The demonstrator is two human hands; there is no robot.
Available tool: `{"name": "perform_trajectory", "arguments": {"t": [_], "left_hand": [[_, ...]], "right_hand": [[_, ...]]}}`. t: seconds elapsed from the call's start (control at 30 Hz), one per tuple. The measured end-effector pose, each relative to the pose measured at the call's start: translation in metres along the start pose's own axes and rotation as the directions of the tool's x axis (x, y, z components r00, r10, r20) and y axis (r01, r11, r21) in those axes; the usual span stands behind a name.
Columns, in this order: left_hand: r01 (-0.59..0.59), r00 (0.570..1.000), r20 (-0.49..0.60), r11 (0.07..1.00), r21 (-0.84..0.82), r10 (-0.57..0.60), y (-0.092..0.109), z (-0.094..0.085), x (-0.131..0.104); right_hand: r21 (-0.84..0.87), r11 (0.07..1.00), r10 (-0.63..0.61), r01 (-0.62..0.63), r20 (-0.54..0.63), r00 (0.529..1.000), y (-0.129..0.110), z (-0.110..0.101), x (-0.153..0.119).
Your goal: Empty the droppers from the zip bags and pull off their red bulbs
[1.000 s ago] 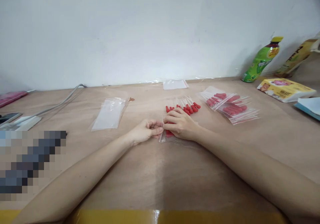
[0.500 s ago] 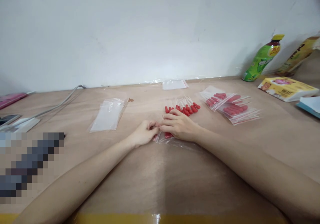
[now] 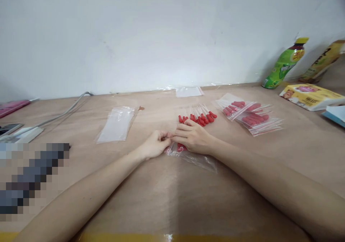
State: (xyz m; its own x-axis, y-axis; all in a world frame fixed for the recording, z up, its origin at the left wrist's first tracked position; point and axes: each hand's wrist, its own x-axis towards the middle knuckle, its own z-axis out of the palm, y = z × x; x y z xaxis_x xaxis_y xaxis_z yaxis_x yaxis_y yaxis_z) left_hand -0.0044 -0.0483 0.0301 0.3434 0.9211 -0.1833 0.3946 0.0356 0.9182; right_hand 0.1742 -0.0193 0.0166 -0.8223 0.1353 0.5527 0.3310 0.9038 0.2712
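At the middle of the table, my left hand and my right hand meet over a clear zip bag. My left thumb and fingers pinch the bag's left end. My right hand's fingers are bent and closed at the same end, its palm above the bag. Red bulbs show through the plastic below the right fingers; the rest of the contents is hidden. Just beyond my hands lies a row of droppers with red bulbs facing me and pale stems pointing away.
Filled zip bags of red-bulbed droppers overlap on the right. Flat clear bags lie left, more by the wall. A green bottle, a yellow tissue pack, a grey cable and a phone stand or lie around.
The clear bag's loose right part has spread out towards me and to the right below my right wrist. Both hands stay almost in place, still together at the bag's left end.
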Motion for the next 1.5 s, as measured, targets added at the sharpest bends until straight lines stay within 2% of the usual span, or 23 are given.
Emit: {"name": "perform_trajectory", "arguments": {"t": [0.2, 0.37, 0.47, 0.57, 0.63, 0.7, 0.8, 0.9, 1.0, 1.17, 1.4, 1.5], "left_hand": [[-0.009, 0.999, -0.037, 0.998, 0.056, 0.011, -0.002, 0.000, 0.001], [-0.045, 0.987, -0.154, 0.999, 0.020, 0.048, -0.007, 0.001, 0.001], [-0.178, 0.950, -0.206, 0.948, 0.265, 0.236, -0.014, -0.002, 0.001], [-0.263, 0.883, -0.189, 0.788, 0.556, 0.429, -0.019, -0.006, 0.000], [-0.285, 0.844, -0.189, 0.719, 0.634, 0.502, -0.021, -0.008, 0.000], [-0.337, 0.821, -0.168, 0.700, 0.630, 0.546, -0.021, -0.008, 0.000], [-0.407, 0.841, -0.086, 0.729, 0.550, 0.535, -0.019, -0.009, 0.001], [-0.411, 0.865, -0.045, 0.757, 0.509, 0.500, -0.017, -0.009, 0.000], [-0.411, 0.888, -0.002, 0.796, 0.444, 0.460, -0.016, -0.008, -0.001], [-0.398, 0.910, 0.018, 0.858, 0.325, 0.415, -0.015, -0.006, -0.002], [-0.322, 0.939, 0.012, 0.869, 0.375, 0.343, -0.011, -0.002, -0.006], [-0.336, 0.926, 0.015, 0.803, 0.493, 0.378, -0.010, 0.001, -0.008]], "right_hand": [[0.030, 1.000, 0.002, -0.001, -0.005, 1.000, 0.002, -0.001, -0.003], [0.235, 0.968, 0.098, -0.090, -0.025, 0.995, 0.003, -0.007, -0.002], [0.333, 0.938, 0.108, -0.094, -0.024, 0.994, 0.003, -0.010, 0.001], [0.373, 0.913, 0.147, -0.165, 0.077, 0.986, 0.004, -0.014, 0.002], [0.351, 0.889, 0.251, -0.295, 0.164, 0.954, 0.006, -0.020, 0.000], [0.308, 0.836, 0.396, -0.454, 0.232, 0.888, 0.006, -0.031, -0.005], [0.271, 0.751, 0.517, -0.603, 0.326, 0.791, 0.001, -0.049, -0.016], [0.214, 0.746, 0.529, -0.630, 0.385, 0.757, -0.008, -0.063, -0.028], [0.165, 0.749, 0.568, -0.641, 0.338, 0.750, -0.013, -0.062, -0.036], [0.196, 0.748, 0.596, -0.634, 0.220, 0.772, -0.012, -0.038, -0.047], [0.188, 0.744, 0.627, -0.641, 0.136, 0.767, -0.016, -0.020, -0.056], [0.192, 0.747, 0.626, -0.636, 0.119, 0.771, -0.017, -0.018, -0.056]]}}
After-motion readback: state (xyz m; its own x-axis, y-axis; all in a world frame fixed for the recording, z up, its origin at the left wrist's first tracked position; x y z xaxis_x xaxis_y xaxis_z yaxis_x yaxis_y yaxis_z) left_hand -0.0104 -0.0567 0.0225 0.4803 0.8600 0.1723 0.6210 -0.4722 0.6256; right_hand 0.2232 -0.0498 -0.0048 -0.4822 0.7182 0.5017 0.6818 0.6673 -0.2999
